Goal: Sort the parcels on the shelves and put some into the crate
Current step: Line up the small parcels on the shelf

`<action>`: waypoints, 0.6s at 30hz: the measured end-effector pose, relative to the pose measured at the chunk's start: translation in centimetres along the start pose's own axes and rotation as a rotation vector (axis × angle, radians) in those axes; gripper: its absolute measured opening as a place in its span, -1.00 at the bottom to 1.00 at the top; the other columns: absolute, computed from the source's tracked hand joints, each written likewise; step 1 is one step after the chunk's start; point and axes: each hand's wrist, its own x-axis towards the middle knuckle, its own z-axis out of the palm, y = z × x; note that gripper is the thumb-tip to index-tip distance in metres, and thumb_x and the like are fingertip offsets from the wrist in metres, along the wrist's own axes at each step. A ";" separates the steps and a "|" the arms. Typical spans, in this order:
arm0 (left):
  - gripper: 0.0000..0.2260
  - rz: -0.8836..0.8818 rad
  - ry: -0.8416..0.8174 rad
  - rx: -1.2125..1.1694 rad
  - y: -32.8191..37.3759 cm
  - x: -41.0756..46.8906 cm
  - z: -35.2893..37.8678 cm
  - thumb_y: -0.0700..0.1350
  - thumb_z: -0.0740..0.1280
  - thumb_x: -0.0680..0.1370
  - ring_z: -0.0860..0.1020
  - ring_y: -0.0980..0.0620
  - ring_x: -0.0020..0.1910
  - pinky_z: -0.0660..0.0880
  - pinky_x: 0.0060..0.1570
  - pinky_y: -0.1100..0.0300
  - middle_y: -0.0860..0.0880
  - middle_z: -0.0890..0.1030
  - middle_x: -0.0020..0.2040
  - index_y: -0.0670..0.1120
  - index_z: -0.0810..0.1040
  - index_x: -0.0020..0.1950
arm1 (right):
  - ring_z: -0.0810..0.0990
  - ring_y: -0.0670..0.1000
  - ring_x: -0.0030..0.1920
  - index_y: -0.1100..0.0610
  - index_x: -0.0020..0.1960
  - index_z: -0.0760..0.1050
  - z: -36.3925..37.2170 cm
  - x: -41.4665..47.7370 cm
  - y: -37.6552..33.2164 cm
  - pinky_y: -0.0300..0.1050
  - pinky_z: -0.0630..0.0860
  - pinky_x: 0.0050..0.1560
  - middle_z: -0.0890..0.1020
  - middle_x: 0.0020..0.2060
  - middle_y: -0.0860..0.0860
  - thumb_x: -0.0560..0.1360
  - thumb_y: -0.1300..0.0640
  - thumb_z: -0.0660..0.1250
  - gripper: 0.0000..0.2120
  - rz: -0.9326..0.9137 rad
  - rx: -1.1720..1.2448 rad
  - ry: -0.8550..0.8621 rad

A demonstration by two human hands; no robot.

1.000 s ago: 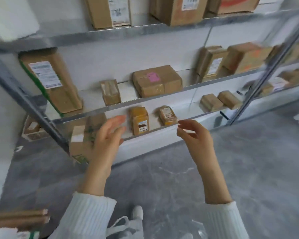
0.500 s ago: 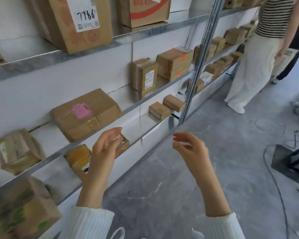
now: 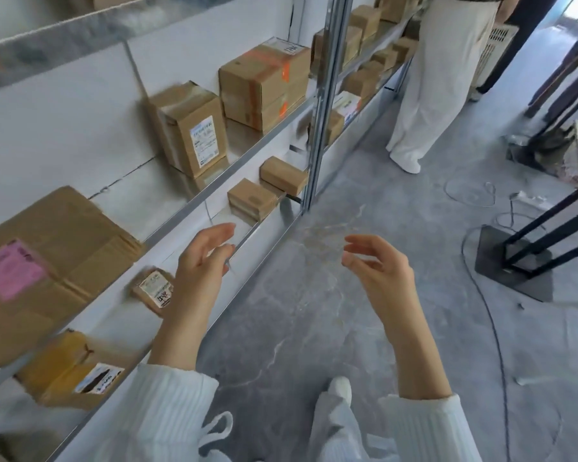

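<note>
On the grey metal middle shelf [image 3: 247, 155], the flat brown cardboard parcel with a pink label [image 3: 64, 248] lies nearest, the upright brown labelled box [image 3: 191, 128] farther along, and the orange-taped brown box [image 3: 264, 85] beyond it. Two small brown boxes [image 3: 252, 198] sit on the lower metal shelf [image 3: 271, 218].

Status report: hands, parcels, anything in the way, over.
Left hand open, empty, near lower shelf edge. Right hand open, empty, over floor. Small labelled parcel on lower shelf, not held; no crate in view. Person standing farther along the aisle.
</note>
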 end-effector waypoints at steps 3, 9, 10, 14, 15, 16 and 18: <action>-0.74 0.000 0.015 0.009 0.2 3.0 3.6 -0.21 0.22 0.58 0.56 0.07 0.19 0.49 0.22 0.06 0.14 0.61 0.15 0.13 0.59 0.03 | 0.64 -0.19 -0.14 -0.04 0.01 0.59 -1.0 5.0 0.6 -0.42 0.50 -0.21 0.66 -0.10 -0.13 0.48 0.20 0.41 -0.83 0.001 0.001 -0.031; -0.75 -0.053 0.043 0.058 1.0 9.4 12.1 -0.20 0.21 0.60 0.54 0.06 0.21 0.48 0.22 0.05 0.13 0.59 0.18 0.12 0.57 0.07 | 0.68 -0.06 -0.12 -0.01 0.09 0.58 -5.2 16.2 1.5 -0.35 0.51 -0.17 0.67 -0.05 -0.04 0.53 0.16 0.34 -0.84 0.054 0.039 -0.136; -0.76 -0.064 0.036 0.064 1.2 10.4 13.3 -0.19 0.21 0.61 0.54 0.06 0.22 0.48 0.23 0.06 0.14 0.59 0.18 0.12 0.57 0.08 | 0.68 -0.06 -0.12 -0.01 0.11 0.57 -5.9 18.1 1.6 -0.28 0.53 -0.13 0.67 -0.04 -0.02 0.54 0.15 0.33 -0.84 0.062 0.050 -0.148; -0.75 -0.104 0.050 0.128 1.2 14.2 16.2 -0.16 0.20 0.61 0.51 0.13 0.23 0.44 0.26 0.12 0.19 0.56 0.18 0.16 0.56 0.12 | 0.67 -0.10 -0.10 -0.06 0.14 0.53 -7.3 24.2 2.1 -0.17 0.55 -0.09 0.66 -0.03 -0.07 0.56 0.10 0.30 -0.83 0.109 0.036 -0.232; -0.75 -0.114 0.051 0.145 1.1 15.0 16.5 -0.15 0.20 0.61 0.49 0.16 0.23 0.42 0.27 0.14 0.20 0.55 0.19 0.18 0.55 0.12 | 0.67 -0.09 -0.09 -0.07 0.14 0.53 -7.3 25.6 2.3 -0.15 0.55 -0.07 0.66 -0.02 -0.07 0.56 0.09 0.29 -0.83 0.115 0.042 -0.247; -0.74 -0.128 0.060 0.152 0.9 15.9 16.9 -0.15 0.20 0.61 0.48 0.20 0.22 0.41 0.27 0.15 0.21 0.54 0.20 0.19 0.55 0.12 | 0.67 -0.09 -0.08 -0.07 0.13 0.53 -7.1 26.9 2.6 -0.15 0.55 -0.06 0.67 -0.02 -0.07 0.57 0.09 0.29 -0.83 0.123 0.047 -0.262; -0.73 -0.166 0.080 0.152 0.2 17.2 17.2 -0.15 0.20 0.61 0.47 0.24 0.19 0.38 0.27 0.16 0.23 0.52 0.19 0.22 0.54 0.11 | 0.67 -0.08 -0.07 -0.06 0.14 0.53 -6.4 29.0 3.1 -0.14 0.56 -0.06 0.67 -0.01 -0.05 0.57 0.09 0.29 -0.83 0.141 0.036 -0.300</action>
